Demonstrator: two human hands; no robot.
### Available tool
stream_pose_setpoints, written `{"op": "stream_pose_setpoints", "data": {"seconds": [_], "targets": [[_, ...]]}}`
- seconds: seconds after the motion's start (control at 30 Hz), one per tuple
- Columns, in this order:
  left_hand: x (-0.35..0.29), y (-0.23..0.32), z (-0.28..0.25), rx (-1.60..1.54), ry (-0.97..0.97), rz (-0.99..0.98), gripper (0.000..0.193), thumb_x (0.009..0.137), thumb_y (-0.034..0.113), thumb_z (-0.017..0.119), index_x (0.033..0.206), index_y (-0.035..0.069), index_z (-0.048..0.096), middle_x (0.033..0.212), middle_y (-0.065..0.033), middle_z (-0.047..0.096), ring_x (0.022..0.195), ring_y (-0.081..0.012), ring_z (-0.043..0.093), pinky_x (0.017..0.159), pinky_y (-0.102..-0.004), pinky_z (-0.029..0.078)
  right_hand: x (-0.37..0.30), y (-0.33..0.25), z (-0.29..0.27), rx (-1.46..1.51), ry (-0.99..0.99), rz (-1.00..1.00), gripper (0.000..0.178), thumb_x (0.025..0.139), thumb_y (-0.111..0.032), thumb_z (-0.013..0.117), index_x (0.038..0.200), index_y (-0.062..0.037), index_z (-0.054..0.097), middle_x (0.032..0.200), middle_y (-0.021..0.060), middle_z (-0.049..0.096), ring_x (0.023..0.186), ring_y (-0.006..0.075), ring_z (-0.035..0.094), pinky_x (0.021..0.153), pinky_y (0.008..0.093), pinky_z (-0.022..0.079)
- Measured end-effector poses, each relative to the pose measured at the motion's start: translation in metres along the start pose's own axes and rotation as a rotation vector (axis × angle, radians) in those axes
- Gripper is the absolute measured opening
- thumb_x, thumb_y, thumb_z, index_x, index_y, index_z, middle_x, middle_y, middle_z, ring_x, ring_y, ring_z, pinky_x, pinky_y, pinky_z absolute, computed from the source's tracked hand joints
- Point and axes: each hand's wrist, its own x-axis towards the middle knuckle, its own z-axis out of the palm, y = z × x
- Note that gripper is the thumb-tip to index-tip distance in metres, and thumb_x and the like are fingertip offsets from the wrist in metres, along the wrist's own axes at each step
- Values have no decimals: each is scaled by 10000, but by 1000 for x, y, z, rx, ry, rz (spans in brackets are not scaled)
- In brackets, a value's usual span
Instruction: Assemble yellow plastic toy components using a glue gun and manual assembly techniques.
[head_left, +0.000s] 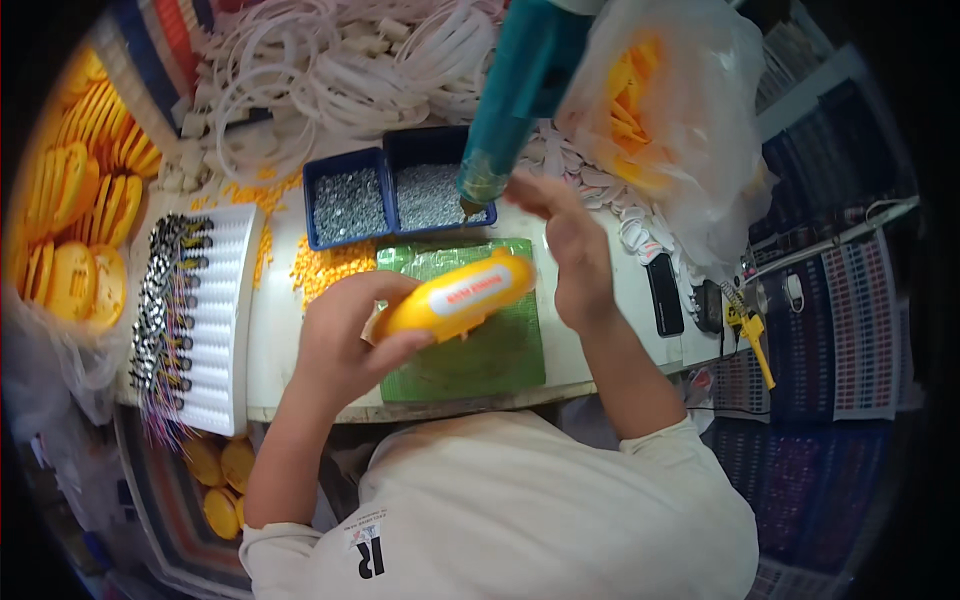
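My left hand (345,330) is closed around the left end of a yellow, rounded plastic casing (415,312). On its upturned face sits a white label with red print. The casing is tilted above a green mat (465,370). My right hand (578,255) is raised just right of the mat, its fingers stretched out and slightly blurred. A teal electric screwdriver (510,110) hangs point down from the top, its tip close to those fingers; whether they touch it I cannot tell. Behind the mat, a blue two-part tray (316,242) holds small metal screws.
Coiled white cables (370,70) heap at the back. Small yellow pieces (325,265) lie beside the tray. Left are a white foam tray (225,320) with wired parts and stacked yellow shells (75,275). Right are a plastic bag (690,130) and a dark phone-like slab (664,293).
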Motion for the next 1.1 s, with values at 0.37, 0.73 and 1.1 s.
{"op": "stream_pose_setpoints", "data": {"seconds": [0.37,0.73,1.1], "targets": [[-13,-4,15,-62,183,1,402,940,246,749,1242,11,627,1156,-168,717,1052,-347,694,938,-421,536,-50,13,16,-47,-90,-55,530,983,-356,720,1376,-10,638,1301,187,610,1187,306,628,973,388,535],[-19,7,21,224,155,116,473,931,232,747,1358,65,633,1224,-180,684,1042,-361,683,896,-444,550,-56,20,19,-419,-55,-393,399,966,-248,720,1316,-57,693,1264,195,665,1046,350,713,865,399,607],[-39,9,29,183,224,128,561,920,420,755,1297,20,640,1143,-167,704,961,-326,692,811,-438,546,-65,16,17,-300,-13,-438,507,1001,-432,632,1223,18,704,1155,212,685,877,301,721,756,368,590]]}}
